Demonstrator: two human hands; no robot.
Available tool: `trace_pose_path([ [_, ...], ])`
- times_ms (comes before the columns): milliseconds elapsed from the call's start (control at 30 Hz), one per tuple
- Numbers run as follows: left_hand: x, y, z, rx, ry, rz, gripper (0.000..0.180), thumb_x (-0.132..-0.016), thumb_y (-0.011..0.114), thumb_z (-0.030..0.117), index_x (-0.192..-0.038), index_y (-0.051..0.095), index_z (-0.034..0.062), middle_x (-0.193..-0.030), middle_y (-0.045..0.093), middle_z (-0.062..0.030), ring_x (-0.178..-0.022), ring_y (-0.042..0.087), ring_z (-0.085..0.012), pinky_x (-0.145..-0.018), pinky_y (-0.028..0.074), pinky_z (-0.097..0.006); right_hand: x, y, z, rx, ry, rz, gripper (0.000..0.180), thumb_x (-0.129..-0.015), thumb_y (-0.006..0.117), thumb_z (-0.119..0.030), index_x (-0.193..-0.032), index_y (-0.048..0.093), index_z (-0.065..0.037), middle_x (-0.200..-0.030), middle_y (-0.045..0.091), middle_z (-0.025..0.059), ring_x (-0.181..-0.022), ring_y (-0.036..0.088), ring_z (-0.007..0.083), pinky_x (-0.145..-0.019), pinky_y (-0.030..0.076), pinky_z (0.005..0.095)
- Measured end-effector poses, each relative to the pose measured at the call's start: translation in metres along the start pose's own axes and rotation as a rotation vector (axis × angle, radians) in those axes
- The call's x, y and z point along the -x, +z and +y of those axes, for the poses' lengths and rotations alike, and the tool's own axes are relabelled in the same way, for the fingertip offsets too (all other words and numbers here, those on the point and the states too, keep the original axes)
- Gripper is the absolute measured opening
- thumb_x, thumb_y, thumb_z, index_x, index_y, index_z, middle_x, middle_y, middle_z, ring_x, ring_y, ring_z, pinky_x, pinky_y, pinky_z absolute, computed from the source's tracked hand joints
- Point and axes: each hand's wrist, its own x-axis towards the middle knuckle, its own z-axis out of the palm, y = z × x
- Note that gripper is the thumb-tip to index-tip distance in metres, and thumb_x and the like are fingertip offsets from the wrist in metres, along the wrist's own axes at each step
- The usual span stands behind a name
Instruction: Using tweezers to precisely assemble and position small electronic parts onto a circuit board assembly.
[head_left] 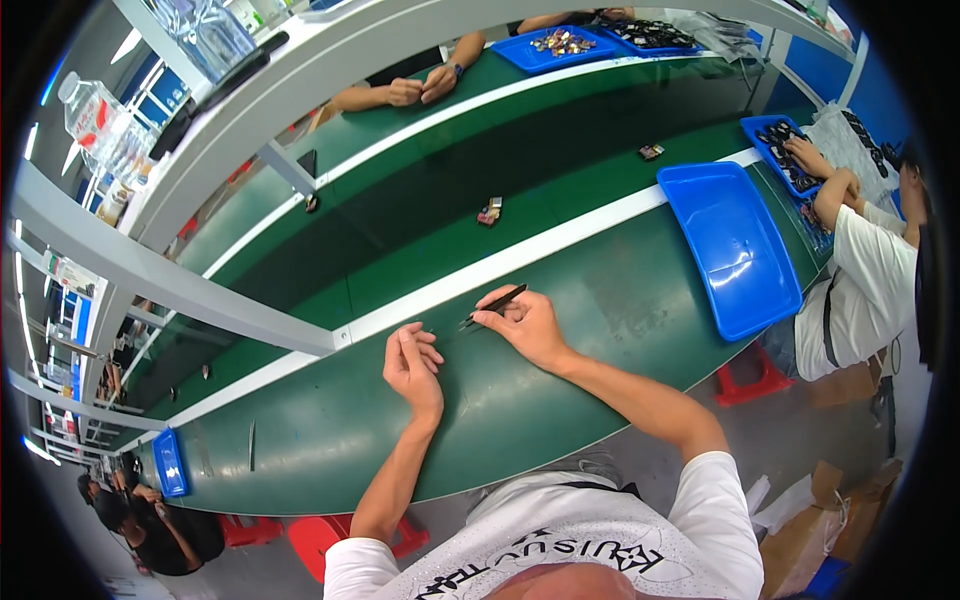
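Observation:
My right hand (528,328) is closed on a pair of dark tweezers (508,298), held slanted with the tips pointing down and left over the green work surface (560,420). To its left is my left hand (412,364), its fingers loosely curled and a little apart, palm turned toward the right hand. Nothing that I can make out lies in it. A gap separates the tweezer tips from the left fingers. Another pair of tweezers (252,446), silvery, lies farther left on the same surface.
An unfilled blue tray (735,262) sits to the right, and a smaller blue tray (170,462) far left. Small parts (490,211) ride on the dark green belt (420,215) beyond a white rail (560,238). A metal shelf post (230,300) stands left. Co-workers sit across and on both sides.

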Motion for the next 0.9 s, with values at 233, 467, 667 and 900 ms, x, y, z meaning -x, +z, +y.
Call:
trace_pose_path([
  [233, -0.114, 0.052, -0.025, -0.604, 0.157, -0.282, 0.016, -0.094, 0.066, 0.013, -0.097, 0.072, -0.0025, -0.084, 0.074, -0.0113, -0.058, 0.068, -0.0155, -0.052, 0.05, -0.024, 0.0, -0.004, -0.005, 0.332, -0.073, 0.033, 0.019, -0.086, 0.082, -0.018, -0.096, 0.075, -0.003, -0.06, 0.062, 0.0024, -0.05, 0.042, 0.006, -0.049, 0.036, 0.0271],
  [467, -0.162, 0.12, -0.036, -0.57, -0.226, -0.217, 0.024, -0.09, 0.073, 0.026, -0.086, 0.074, 0.0018, -0.068, 0.071, -0.009, -0.053, 0.069, -0.0172, -0.05, 0.055, -0.03, 0.0, -0.001, -0.002, 0.244, -0.103, -0.02, 0.016, -0.086, 0.082, -0.016, -0.091, 0.076, -0.003, -0.062, 0.065, 0.0019, -0.05, 0.042, 0.0055, -0.048, 0.035, 0.0265],
  [667, -0.163, 0.131, -0.03, -0.849, -0.23, -0.303, 0.03, -0.088, 0.076, 0.033, -0.074, 0.077, 0.0061, -0.065, 0.07, -0.0076, -0.052, 0.066, -0.0166, -0.053, 0.055, -0.032, -0.004, -0.002, 0.005, 0.127, -0.066, -0.045, 0.013, -0.088, 0.08, -0.011, -0.092, 0.075, 0.0, -0.073, 0.072, 0.0036, -0.06, 0.057, 0.0044, -0.054, 0.044, 0.0227],
  [900, -0.14, 0.076, -0.029, -0.313, -0.298, -0.323, 0.024, -0.094, 0.07, 0.02, -0.087, 0.069, -0.0022, -0.082, 0.074, -0.0101, -0.059, 0.068, -0.0157, -0.047, 0.05, -0.026, -0.008, -0.016, -0.027, -0.115, 0.205, -0.085, 0.016, -0.089, 0.078, -0.007, -0.099, 0.072, 0.004, -0.083, 0.076, 0.0093, -0.068, 0.068, 0.0085, -0.059, 0.051, 0.021],
])
